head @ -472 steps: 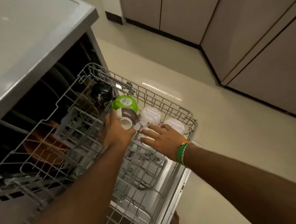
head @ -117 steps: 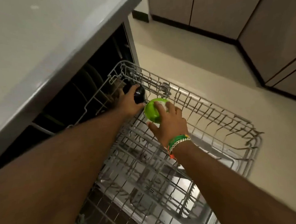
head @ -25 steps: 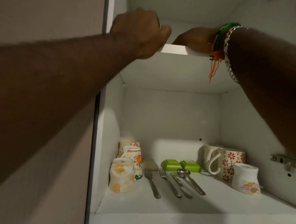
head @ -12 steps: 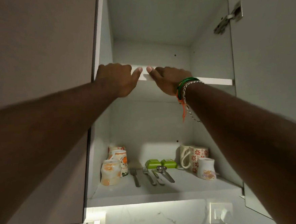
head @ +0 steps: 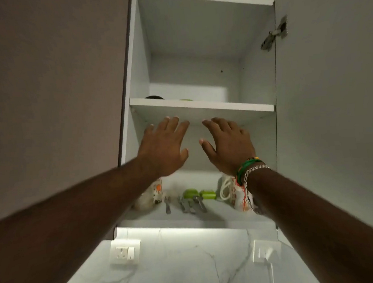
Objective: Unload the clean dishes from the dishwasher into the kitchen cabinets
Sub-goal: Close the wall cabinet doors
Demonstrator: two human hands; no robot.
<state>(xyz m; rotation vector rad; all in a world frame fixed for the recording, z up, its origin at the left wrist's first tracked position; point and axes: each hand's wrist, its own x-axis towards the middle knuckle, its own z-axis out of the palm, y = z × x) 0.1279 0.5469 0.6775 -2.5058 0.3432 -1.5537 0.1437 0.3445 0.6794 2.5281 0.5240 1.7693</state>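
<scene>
I look up into an open white wall cabinet. My left hand [head: 162,147] and my right hand [head: 227,145] hang in the air just below the upper shelf [head: 223,109], fingers spread, holding nothing. On that upper shelf only the tops of a black bowl [head: 153,97] and a green bowl [head: 186,100] peek over the front edge. The lower shelf [head: 219,212] carries patterned mugs [head: 153,192], forks and a spoon [head: 185,204], two green items [head: 199,194] and a white-handled mug [head: 227,188], partly hidden by my arms.
The cabinet door [head: 332,87] stands open on the right with its hinge [head: 274,34] showing. A closed brown door [head: 52,95] fills the left. Below are a marble backsplash [head: 189,262], a socket [head: 125,251] and a plugged-in switch plate [head: 265,252].
Both hands have come off the upper shelf's front edge and dropped lower with fingers spread. The view has pulled back, so the black and green bowls now show on the upper shelf.
</scene>
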